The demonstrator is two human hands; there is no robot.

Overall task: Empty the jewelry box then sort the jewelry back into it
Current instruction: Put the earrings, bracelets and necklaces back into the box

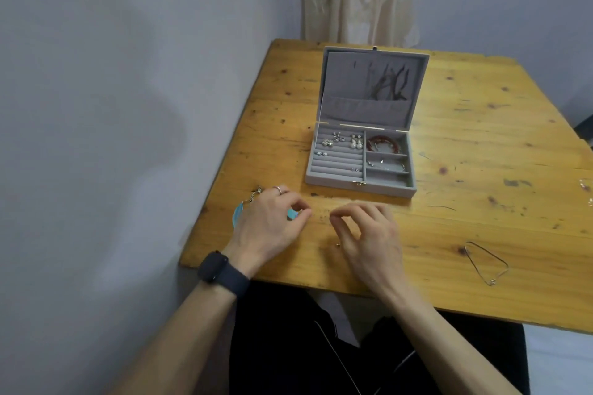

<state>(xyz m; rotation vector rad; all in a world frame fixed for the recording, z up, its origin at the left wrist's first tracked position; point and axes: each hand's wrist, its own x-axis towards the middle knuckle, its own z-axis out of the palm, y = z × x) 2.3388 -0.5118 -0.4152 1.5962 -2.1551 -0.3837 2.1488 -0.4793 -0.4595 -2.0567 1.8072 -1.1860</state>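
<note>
Jewelry box sits at centre frame on the wooden counter, just above the hands. Its long axis runs left to right across the frame, slightly skewed. The gold clasp on the front wall points down-frame toward me. The lid is hinged on the far side, stands open and leans back toward the top of the frame. The lid pocket holds dark cords, which hang into it. In the base, the left section is ribbed rolls with pearl earrings in the upper rows and small studs lower down. In the right section, the upper compartment has a reddish-brown bracelet and the middle one has a thin silver chain. I note a loose necklace lying in a rough triangle at lower right, well apart from the box. The left hand, with a dark watch on its wrist, hovers at lower centre-left over a blue piece that is mostly hidden under it. It has a ring on one finger, and its thumb and forefinger tips are drawn together. The right hand is just beside it, its fingers curled the same way. I cannot tell whether either hand pinches anything. A tiny metal item lies on the counter under the right hand.
</note>
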